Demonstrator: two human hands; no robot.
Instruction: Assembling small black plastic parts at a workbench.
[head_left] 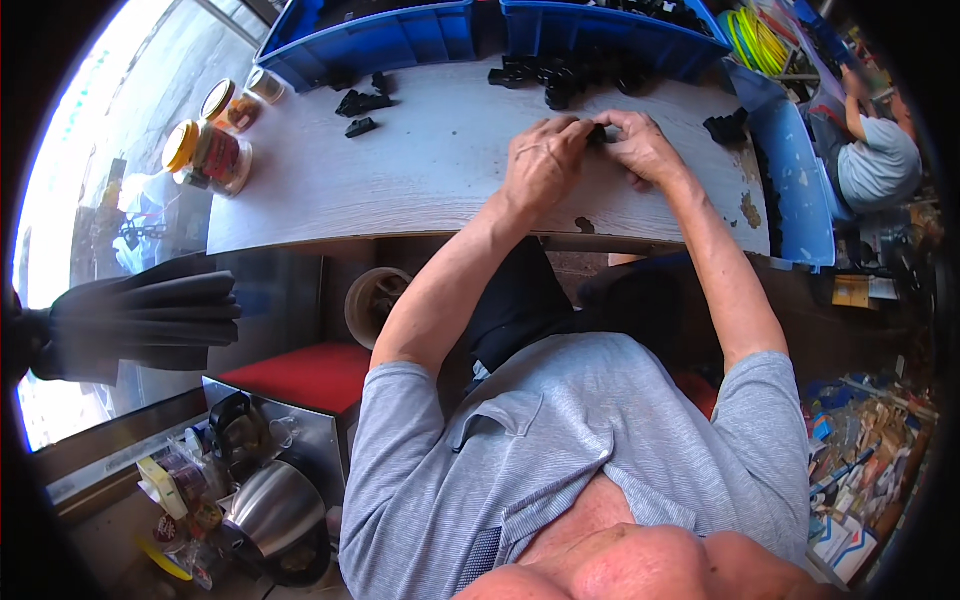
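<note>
Two hands (545, 160), three jars (222, 160), two far blue bins (400, 38), one kettle (278, 505)

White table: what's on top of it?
Loose black parts and, at its left, jars. The left hand and right hand hold a small black part, mostly covered by fingers. Tabletop directly beneath them is hidden.

the small held part (597, 135) is plain black, like the loose plastic parts (556, 82) by the far edge of the worktop (400, 170). the worktop is whitish grey with a streaked wood-grain pattern, blotched brown near its right edge. at its far edge stand solid blue bins (400, 40); near its left edge, a jar (215, 165) wears a yellow lid (181, 146). the shirt (600, 400) is grey, finely striped; the coil (755, 42) is bright yellow-green.
</note>
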